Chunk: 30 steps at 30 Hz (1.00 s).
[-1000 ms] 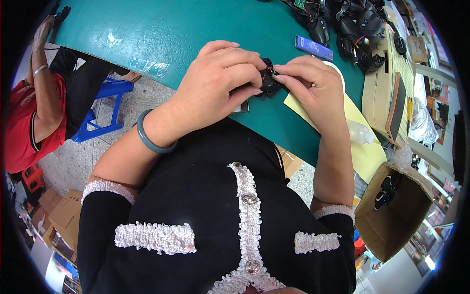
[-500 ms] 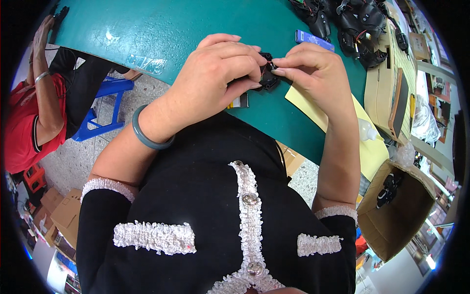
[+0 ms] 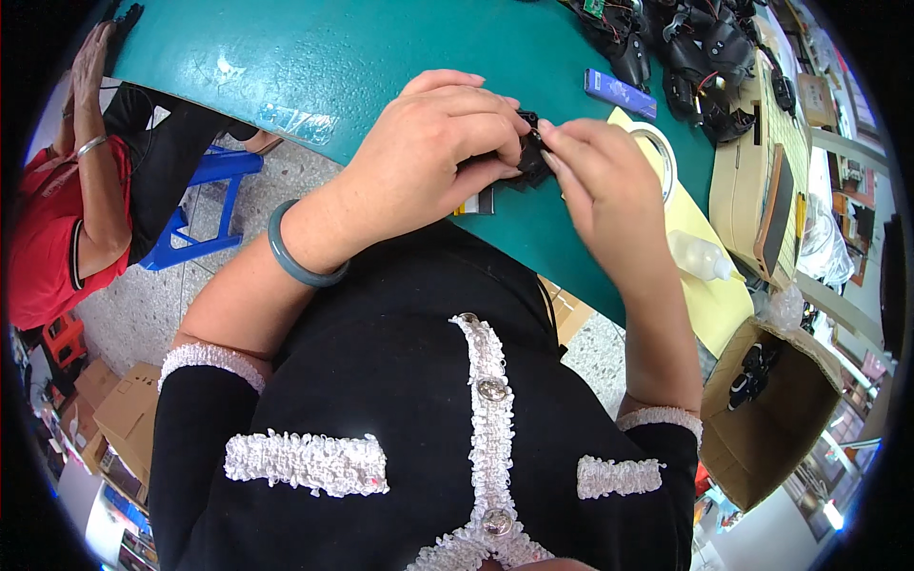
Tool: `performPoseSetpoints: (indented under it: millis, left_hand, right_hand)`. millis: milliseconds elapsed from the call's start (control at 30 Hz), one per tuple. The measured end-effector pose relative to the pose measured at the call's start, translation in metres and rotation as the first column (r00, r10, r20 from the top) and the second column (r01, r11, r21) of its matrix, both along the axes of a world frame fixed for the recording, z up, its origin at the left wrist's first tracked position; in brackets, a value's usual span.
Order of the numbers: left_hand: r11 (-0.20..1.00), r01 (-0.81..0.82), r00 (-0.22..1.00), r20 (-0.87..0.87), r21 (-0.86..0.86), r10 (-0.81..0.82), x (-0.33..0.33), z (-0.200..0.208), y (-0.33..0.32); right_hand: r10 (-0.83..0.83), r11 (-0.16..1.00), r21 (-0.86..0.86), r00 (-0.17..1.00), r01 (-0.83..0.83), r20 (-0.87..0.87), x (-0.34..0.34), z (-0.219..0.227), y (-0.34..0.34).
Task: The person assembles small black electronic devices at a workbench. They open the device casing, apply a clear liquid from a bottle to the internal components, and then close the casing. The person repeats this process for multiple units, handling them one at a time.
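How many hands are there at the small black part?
2: the left hand at the left side of the small black part, the right hand with fingertips at its right side.

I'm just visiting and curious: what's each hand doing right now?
Left hand: closed, holding the black part.
Right hand: curled in close at the black part; whether it grips anything cannot be told.

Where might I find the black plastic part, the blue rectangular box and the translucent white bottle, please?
Black plastic part (image 3: 536, 170), head view: lower exposed surface.
Blue rectangular box (image 3: 620, 93), head view: middle of top.
Translucent white bottle (image 3: 698, 255), head view: body.
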State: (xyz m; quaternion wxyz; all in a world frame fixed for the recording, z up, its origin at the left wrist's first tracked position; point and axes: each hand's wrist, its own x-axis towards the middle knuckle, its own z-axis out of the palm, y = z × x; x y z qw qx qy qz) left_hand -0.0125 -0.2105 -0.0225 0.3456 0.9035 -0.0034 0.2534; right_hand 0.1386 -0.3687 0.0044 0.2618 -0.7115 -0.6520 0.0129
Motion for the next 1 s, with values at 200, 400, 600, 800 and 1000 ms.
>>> performPoseSetpoints:
  millis: [200,400,600,800,1000]
  left_hand:
    - [1.000,-0.001,1.000,0.020,0.014,0.001,0.001,0.000,0.000]
    - [1.000,-0.005,1.000,0.007,0.005,0.005,0.000,-0.001,0.000]
    - [1.000,-0.002,1.000,0.017,0.025,0.001,0.001,0.000,0.001]
    - [1.000,0.001,1.000,0.017,0.015,-0.002,0.001,0.000,0.001]
    - [1.000,-0.004,1.000,0.025,0.011,0.003,0.000,-0.001,0.001]
  right_hand:
    - [-0.026,0.994,-0.096,0.978,0.047,0.208,-0.010,-0.002,-0.013]
    - [-0.001,0.999,-0.042,1.000,0.001,-0.004,0.001,0.000,-0.006]
    - [-0.066,0.997,-0.067,0.948,0.048,-0.312,0.018,0.000,0.010]
    - [-0.066,0.982,-0.183,0.835,-0.042,-0.546,0.037,-0.001,0.017]
    - [-0.142,0.952,-0.296,0.733,-0.084,-0.666,0.041,0.005,0.028]
